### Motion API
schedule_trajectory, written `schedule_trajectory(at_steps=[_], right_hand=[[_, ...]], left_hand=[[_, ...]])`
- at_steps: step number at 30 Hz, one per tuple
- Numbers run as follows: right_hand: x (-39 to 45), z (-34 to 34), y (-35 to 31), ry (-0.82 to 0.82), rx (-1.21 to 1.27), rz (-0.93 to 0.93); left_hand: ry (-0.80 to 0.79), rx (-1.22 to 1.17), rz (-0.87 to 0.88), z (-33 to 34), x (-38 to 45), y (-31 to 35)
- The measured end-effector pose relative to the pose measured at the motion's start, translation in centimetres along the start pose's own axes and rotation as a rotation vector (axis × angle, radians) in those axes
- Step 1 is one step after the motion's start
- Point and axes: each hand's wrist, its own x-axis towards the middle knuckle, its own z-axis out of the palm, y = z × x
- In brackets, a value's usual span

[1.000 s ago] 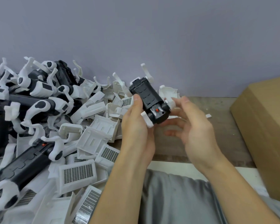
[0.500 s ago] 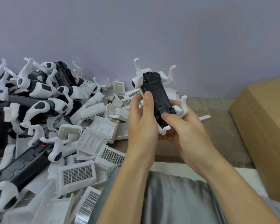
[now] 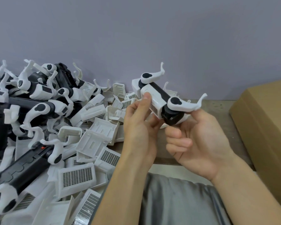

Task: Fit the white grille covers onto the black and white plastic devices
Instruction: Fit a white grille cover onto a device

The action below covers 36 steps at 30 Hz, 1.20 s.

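Both hands grip one device (image 3: 159, 99), left hand (image 3: 140, 127) at nine o'clock, right hand (image 3: 199, 142) underneath; slipping could unseat its cover.

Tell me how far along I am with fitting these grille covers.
Early, it seems. Both hands, left hand and right hand, hold one device with a white cover apparently on it. Left: loose grille covers and a heap of devices on the table; how many are done is unclear.
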Motion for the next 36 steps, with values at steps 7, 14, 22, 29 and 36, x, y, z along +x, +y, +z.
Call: schedule_trajectory(at_steps=[7,14,22,29,36], right_hand=[[1.6,-1.8,1.1,0.628,-0.451,-0.117],[1.1,-1.5,1.6,0.382,-1.101,-0.696],[1.3,-1.5,2.1,0.35,-1.07,-0.66],[-0.2,-2.5,-0.6,0.349,-0.873,-0.636],[-1.9,-2.9,-2.8,0.029,-0.588,-0.24]], left_hand=[[0.196,0.134,0.333,-0.6,0.7,-0.5],[0.164,0.633,0.649,-0.2,0.4,-1.1],[0.151,0.437,0.509,-0.4,0.4,-0.7],[0.186,0.592,0.577,-1.0,0.7,-0.3],[-0.311,0.168,0.05,-1.7,0.6,1.1]])
